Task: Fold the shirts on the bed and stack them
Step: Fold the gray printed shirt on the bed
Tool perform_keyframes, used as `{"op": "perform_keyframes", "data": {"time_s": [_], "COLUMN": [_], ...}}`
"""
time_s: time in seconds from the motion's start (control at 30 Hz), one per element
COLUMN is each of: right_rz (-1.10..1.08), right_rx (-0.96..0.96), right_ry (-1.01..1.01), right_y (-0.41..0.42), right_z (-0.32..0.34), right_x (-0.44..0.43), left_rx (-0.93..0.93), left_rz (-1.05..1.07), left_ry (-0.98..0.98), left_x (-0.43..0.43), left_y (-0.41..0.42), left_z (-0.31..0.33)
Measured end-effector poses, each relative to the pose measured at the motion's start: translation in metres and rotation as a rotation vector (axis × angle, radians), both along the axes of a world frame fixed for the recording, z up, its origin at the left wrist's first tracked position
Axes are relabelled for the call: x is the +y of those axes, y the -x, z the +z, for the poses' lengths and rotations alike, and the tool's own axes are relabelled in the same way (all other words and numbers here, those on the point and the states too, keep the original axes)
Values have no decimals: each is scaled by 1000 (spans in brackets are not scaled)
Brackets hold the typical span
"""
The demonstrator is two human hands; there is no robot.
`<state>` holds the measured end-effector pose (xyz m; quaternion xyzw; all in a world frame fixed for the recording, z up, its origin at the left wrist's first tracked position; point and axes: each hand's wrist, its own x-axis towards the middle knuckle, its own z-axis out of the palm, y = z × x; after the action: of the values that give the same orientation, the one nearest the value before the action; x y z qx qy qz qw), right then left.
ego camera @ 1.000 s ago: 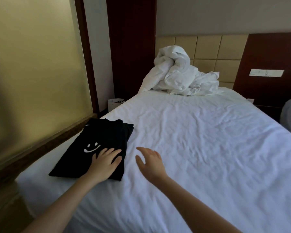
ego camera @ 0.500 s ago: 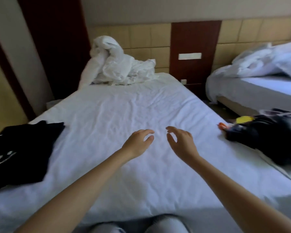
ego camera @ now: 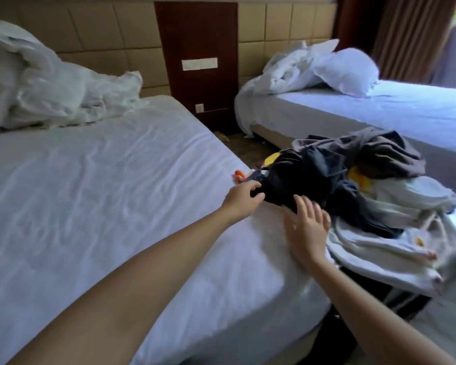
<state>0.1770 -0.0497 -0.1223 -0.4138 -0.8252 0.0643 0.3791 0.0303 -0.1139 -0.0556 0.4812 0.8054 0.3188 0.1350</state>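
A heap of unfolded shirts lies at the right edge of the white bed (ego camera: pixel 90 206). On top is a dark navy shirt (ego camera: pixel 311 172), behind it a grey one (ego camera: pixel 387 151), and under them white ones (ego camera: pixel 374 241) with yellow prints. My left hand (ego camera: pixel 244 198) is at the navy shirt's near left edge, fingers and thumb curled round the cloth. Just right of it, my right hand (ego camera: pixel 307 230) is spread with straight fingers, its fingertips at the navy shirt's front edge. The folded black shirt is out of view.
A crumpled white duvet (ego camera: pixel 50 83) is bunched at the head of the bed. A second bed (ego camera: pixel 392 114) with pillows stands to the right across a narrow floor gap. A dark wooden panel (ego camera: pixel 198 61) sits between the headboards. Something dark sits under the heap's overhang.
The view has swung right, off the folded black shirt. Both hands moved from the middle of the sheet over to the heap, and my left hand took hold of the navy shirt.
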Motion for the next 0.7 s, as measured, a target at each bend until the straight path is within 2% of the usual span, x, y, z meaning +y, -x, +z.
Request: {"op": "perform_keyframes", "data": {"time_s": [0.17,0.33,0.4,0.57,0.7], "right_rz": [-18,-90,-98,-126,-86], "right_rx": [46,139,169,206,197], "right_ry": [-109,-115,-103,-93,-154], "right_y": [11,13,14,16,12], "right_z": [-16,-24,-24,-23,-15], "right_x": [1,5,7,7,0], "left_rx": [114,173,210,15,-242], "left_rz": [-12,-89,-83,-75,59], "left_ry": [-126,37,-20,-285,-360], "left_x": [72,117,118,76,14], "left_y": [-10,-18,-20,-15,11], "left_z": [-2,-17,-27,-28,-12]}}
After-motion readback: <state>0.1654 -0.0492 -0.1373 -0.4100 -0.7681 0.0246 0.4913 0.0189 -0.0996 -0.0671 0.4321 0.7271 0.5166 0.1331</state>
